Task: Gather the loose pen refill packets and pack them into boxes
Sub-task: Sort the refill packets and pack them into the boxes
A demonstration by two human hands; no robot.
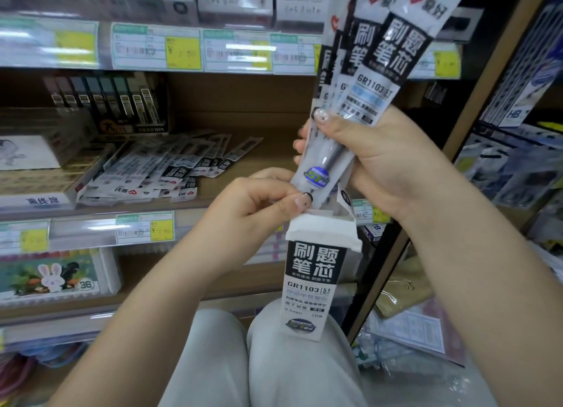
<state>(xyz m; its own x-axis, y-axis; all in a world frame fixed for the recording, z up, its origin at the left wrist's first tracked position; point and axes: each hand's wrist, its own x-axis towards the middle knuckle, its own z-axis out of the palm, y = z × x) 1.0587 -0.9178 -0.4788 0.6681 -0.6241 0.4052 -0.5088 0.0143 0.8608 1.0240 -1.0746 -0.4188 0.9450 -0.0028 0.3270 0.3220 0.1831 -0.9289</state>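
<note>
Head view: bundle of refill packets poised over an open box, abt to go in.

R hand point(377, 163) is curled round a bundle of long black-and-white plastic pen refill packets point(362, 80), long axis near upright, lower ends directly above the mouth of the tall white-and-black card box point(310, 278). L hand point(253, 205), just left of the box mouth, pinches the bundle's bottom tip w/ thumb and forefinger. More loose packets point(170, 169) lie on the shelf, up and left of the box.

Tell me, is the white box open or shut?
Open. The box stands upright with its top flaps folded out, and the packets point down into it.
</note>
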